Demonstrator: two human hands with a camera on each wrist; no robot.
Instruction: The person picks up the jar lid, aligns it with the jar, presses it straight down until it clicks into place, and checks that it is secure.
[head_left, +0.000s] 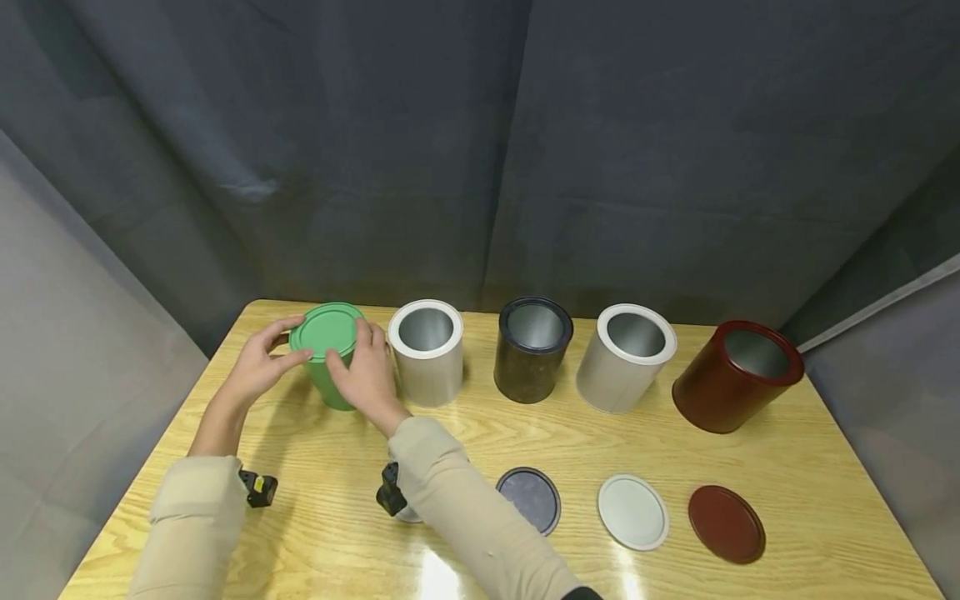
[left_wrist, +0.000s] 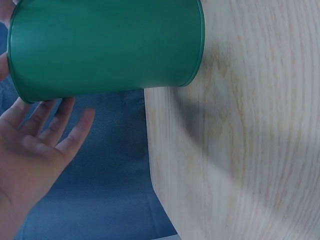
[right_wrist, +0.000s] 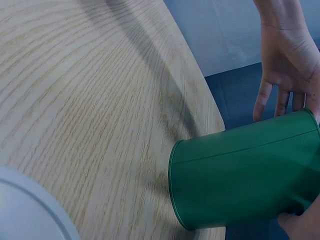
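Note:
A green can [head_left: 330,385] stands upright at the table's back left, with a flat green lid [head_left: 327,332] on its top. Beside its left rim is my left hand [head_left: 258,362], thumb toward the front edge and fingers toward the far side. Those fingers look extended against the can's upper wall in the left wrist view. My right hand [head_left: 367,375] touches the rim from the right, its thumb at the front and its fingers along the right edge. In the right wrist view, only part of the right hand [right_wrist: 302,226] shows. Neither palm covers the lid.
Rightward stand open cans: white [head_left: 429,375], black [head_left: 528,371], another white [head_left: 617,375] and dark red [head_left: 723,387]. Nearer lie a black lid [head_left: 531,498], a white lid [head_left: 633,512] and a red lid [head_left: 726,523]. A pale lid [head_left: 408,514] is mostly hidden by my right wrist.

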